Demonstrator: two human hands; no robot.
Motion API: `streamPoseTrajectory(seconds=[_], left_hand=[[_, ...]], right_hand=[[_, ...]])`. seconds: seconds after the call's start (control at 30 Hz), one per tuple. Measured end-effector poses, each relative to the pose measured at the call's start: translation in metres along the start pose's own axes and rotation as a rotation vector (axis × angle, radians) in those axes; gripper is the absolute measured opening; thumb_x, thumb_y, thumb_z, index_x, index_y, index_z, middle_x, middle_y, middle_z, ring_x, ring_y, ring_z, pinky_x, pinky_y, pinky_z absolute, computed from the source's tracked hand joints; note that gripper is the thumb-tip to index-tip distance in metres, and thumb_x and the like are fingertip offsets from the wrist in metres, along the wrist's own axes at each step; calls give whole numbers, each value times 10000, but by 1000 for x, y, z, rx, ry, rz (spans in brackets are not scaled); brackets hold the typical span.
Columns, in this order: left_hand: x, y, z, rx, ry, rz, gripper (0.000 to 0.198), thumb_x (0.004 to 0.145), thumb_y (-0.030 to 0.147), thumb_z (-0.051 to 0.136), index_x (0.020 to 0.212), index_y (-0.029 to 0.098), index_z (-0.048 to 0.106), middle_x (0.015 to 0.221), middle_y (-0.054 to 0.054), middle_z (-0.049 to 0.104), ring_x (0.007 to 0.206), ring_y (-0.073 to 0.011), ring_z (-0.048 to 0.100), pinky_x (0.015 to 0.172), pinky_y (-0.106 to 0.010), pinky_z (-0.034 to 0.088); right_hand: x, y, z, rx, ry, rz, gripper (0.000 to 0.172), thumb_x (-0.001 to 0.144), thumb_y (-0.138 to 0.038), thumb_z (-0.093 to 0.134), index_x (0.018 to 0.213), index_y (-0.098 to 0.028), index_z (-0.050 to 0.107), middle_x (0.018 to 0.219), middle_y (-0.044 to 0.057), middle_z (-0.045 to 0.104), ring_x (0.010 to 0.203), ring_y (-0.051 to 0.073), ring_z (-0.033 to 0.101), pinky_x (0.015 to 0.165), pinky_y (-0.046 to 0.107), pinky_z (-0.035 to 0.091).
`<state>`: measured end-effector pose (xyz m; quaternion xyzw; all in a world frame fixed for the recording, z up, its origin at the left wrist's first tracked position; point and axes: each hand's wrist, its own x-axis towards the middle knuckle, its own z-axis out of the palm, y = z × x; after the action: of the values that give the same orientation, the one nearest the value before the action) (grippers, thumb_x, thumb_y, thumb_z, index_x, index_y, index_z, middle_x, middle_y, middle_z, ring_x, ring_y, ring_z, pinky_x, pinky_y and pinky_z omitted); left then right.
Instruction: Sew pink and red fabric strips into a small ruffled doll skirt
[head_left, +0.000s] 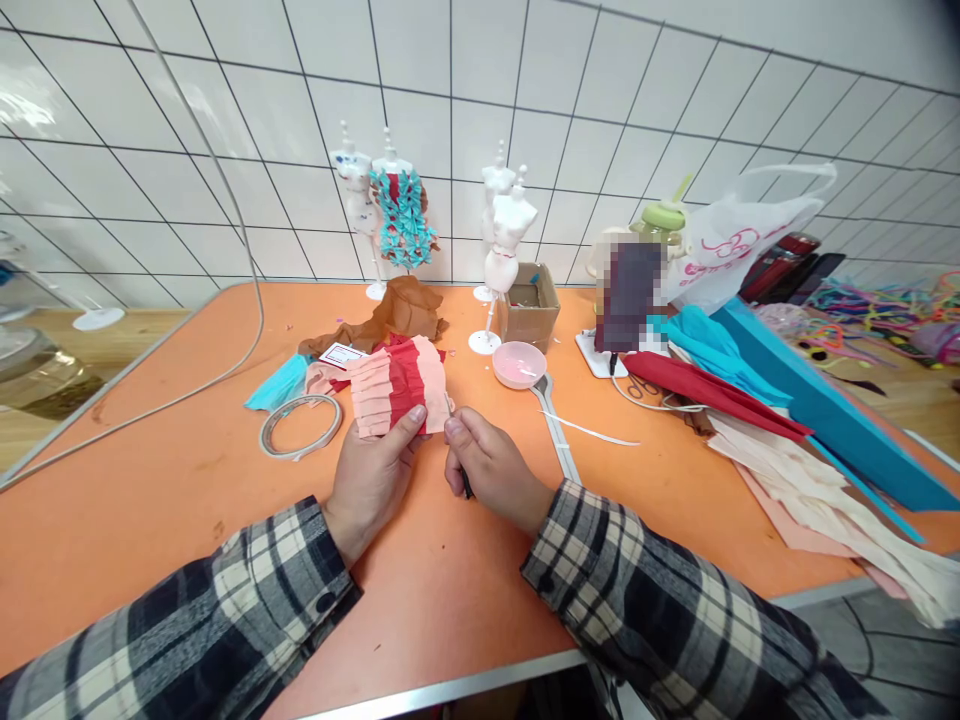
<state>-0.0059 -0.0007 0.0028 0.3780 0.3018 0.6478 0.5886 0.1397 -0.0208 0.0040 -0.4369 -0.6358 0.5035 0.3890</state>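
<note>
Four small mannequins (515, 225) stood beyond the pink bowl (517, 368), two farther left; one cardboard box (531, 325) sat just behind it, one tape ring (289, 453) well to its left. Left of the bowl, nearer you, was one pleated piece (402, 385), pale pink with a red middle band. Your left hand (375, 475) pinched its lower edge; your right hand (491, 462) curled around a mostly hidden dark tool (466, 487) beside it.

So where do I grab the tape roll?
Probably pinch the tape roll by its near-left rim, coming from the near left, thumb inside the hole. It lies flat with an open middle, while the blue piece lies along its far side and the left hand is to its right.
</note>
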Motion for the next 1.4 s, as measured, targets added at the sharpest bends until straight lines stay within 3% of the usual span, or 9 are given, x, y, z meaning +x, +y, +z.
streamPoseTrajectory(seconds=[0.53, 0.8, 1.4], left_hand=[[5, 0, -6, -36, 84, 40, 421, 789, 161, 865, 1171, 302, 760, 1222, 12, 771, 959, -119, 704, 859, -212, 597], [3, 0, -4, -9, -2, 35, 395, 800, 190, 857, 1175, 277, 768, 1186, -22, 786, 928, -146, 718, 811, -224, 596], [-1, 3, 0, 29, -1, 8, 362, 782, 225, 872, 1125, 243, 760, 1133, -45, 805, 992, -219, 754, 911, -338, 611]], right_hand=[[-2, 2, 3, 116, -51, 42, 390, 1074, -554, 344, 854, -242, 426, 528, -75, 549, 459, 102, 476, 521, 221, 413], [-2, 4, 3, 135, -69, 28, 379, 1076, -550, 346, 870, -242, 427, 521, -79, 545, 455, 102, 478, 514, 214, 415], [-1, 1, 5, 112, -17, 10, 381, 1075, -549, 343, 854, -246, 412, 505, -90, 514, 451, 102, 476, 514, 214, 413]])
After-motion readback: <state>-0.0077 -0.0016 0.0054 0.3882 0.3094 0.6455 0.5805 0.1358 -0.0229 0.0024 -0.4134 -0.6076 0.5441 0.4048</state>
